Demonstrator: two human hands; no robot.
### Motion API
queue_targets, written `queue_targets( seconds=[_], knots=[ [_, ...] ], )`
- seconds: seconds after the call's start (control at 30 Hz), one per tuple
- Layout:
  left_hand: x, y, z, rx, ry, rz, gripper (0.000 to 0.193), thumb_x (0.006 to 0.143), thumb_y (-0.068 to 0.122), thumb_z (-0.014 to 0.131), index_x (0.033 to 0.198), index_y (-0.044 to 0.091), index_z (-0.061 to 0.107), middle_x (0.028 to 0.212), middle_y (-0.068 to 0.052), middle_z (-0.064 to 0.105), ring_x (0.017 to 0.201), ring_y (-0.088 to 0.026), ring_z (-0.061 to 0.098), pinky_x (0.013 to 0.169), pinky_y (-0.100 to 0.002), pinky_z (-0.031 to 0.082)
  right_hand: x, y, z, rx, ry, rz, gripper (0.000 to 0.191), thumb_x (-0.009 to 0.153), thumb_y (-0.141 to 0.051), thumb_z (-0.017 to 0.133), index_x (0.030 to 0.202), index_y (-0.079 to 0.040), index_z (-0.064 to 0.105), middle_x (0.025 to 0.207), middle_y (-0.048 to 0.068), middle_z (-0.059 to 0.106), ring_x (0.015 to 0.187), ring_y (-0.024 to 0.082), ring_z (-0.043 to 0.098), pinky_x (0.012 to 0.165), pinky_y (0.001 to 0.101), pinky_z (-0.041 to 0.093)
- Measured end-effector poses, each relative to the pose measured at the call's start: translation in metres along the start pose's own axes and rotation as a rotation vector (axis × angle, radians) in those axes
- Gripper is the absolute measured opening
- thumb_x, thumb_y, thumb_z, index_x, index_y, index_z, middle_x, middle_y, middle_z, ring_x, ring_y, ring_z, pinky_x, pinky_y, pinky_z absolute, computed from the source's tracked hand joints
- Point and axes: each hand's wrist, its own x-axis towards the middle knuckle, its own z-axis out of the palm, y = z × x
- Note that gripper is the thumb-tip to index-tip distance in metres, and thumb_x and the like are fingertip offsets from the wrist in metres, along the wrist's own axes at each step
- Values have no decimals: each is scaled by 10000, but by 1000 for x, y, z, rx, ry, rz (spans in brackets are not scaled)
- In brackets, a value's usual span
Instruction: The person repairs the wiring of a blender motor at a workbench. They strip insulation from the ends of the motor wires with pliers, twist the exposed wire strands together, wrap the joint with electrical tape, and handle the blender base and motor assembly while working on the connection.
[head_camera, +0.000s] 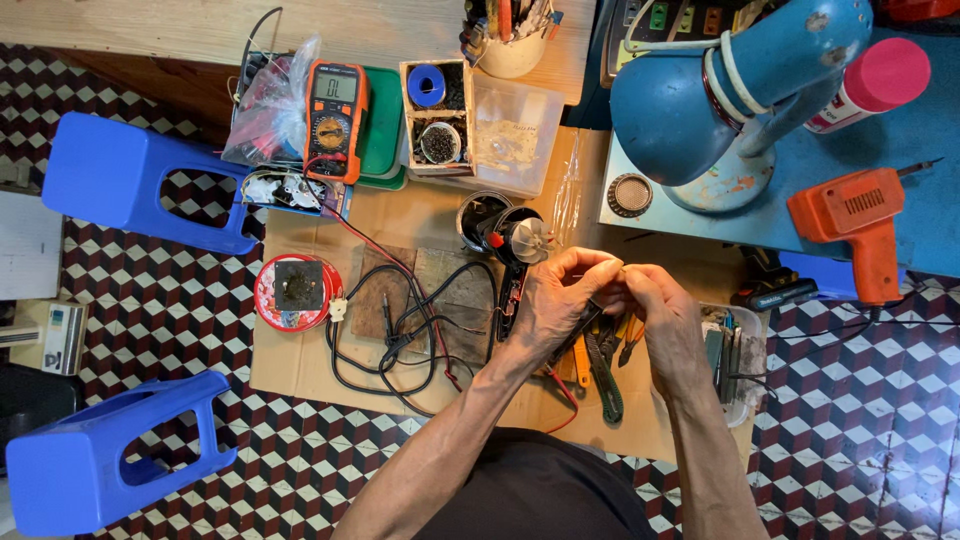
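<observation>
My left hand (555, 300) and my right hand (660, 310) meet over a sheet of cardboard (410, 215) on the floor. Their fingertips pinch something small between them; it is too small to name. Just left of my left hand lies an opened black appliance (510, 255) with a pale fan wheel and a red part showing. Pliers with orange and green handles (600, 365) lie under my wrists.
An orange multimeter (335, 120) with red and black leads (400, 330) sits at the upper left. A round red tin (297, 292), two blue stools (130, 180), a blue desk lamp (720, 90), an orange soldering gun (855, 225) and clear parts boxes (515, 135) surround the cardboard.
</observation>
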Motion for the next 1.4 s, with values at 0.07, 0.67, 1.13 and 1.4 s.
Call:
queue_targets(
  seconds=[0.07, 0.67, 1.13, 1.4],
  knots=[
    [-1, 0, 0, 32, -3, 5, 257, 987, 216, 693, 1103, -14, 709, 962, -58, 739, 860, -98, 702, 795, -245, 596, 0, -4, -2, -86, -24, 11, 314, 1037, -240, 511, 1085, 10, 694, 938, 76, 719, 857, 132, 668, 805, 277, 544],
    [-3, 22, 0, 804, -127, 397, 185, 1003, 196, 673, 1051, 22, 712, 934, -109, 776, 808, -143, 735, 692, -287, 608, -8, 0, 2, -691, 203, -191, 221, 1018, -206, 604, 969, -10, 694, 726, 87, 671, 649, 147, 628, 593, 324, 506],
    [-13, -5, 24, 468, 137, 177, 206, 1001, 216, 648, 1036, 14, 664, 891, -107, 753, 812, -158, 752, 711, -305, 605, -11, 23, 7, -507, 327, -281, 172, 1028, -135, 611, 927, -5, 662, 694, 37, 631, 608, 75, 562, 523, 268, 459],
    [-15, -5, 27, 400, 128, 104, 215, 1004, 220, 643, 1058, 13, 661, 904, -97, 755, 836, -154, 754, 734, -300, 615, -15, 25, 7, -451, 350, -289, 159, 1020, -120, 621, 932, 2, 671, 713, 27, 655, 613, 61, 572, 521, 247, 458]
  ],
)
